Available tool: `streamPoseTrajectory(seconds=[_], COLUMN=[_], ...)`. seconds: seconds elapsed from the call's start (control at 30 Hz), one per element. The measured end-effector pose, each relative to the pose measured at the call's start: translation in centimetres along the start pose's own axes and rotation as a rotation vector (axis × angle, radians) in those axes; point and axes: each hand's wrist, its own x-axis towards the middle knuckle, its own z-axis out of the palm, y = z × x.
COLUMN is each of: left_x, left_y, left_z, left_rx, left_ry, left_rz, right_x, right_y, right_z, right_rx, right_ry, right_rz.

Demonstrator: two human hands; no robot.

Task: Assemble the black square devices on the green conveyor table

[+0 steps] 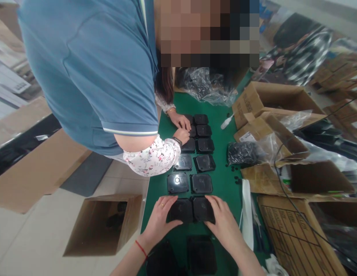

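Two black plastic covers lie side by side on the green tabletop [224, 184]. My left hand [162, 216] grips the left black cover [181, 211] by its outer edge, fingers at the far side and thumb at the near side. Around the outer edge of the right black cover [202, 210] my right hand [223, 218] is closed in the same way. Beyond them stand two columns of similar covers, such as one [201, 184] just ahead. Closer to me are more dark pieces, among them a black cover [201, 255] between my forearms.
A co-worker in a blue shirt [103, 69] leans in from the left, hands [181, 126] on the far covers. Open cardboard boxes [319, 176] line the right side. Scissors [257, 226] and a white strip [246, 214] lie at right. An open box [103, 226] stands on the floor.
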Motion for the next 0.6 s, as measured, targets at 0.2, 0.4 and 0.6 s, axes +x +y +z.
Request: streamPoseTrajectory(seconds=[0.2, 0.4, 0.6], left_x=[0.0, 0.5, -5.4], left_y=[-0.2, 1.7, -0.5], left_z=[-0.4, -0.1, -6.6], left_rx=[-0.004, 0.151, 0.183], left_ry=[-0.003, -0.105, 0.250], left_rz=[0.035, -0.005, -0.100], right_x=[0.6, 0.4, -0.4], right_y=[0.0, -1.2, -9.0], right_z=[0.2, 0.4, 0.2], right_rx=[-0.029, -0.078, 0.079], right_ry=[-0.022, -0.027, -0.076], right_rz=[-0.064, -0.069, 0.078])
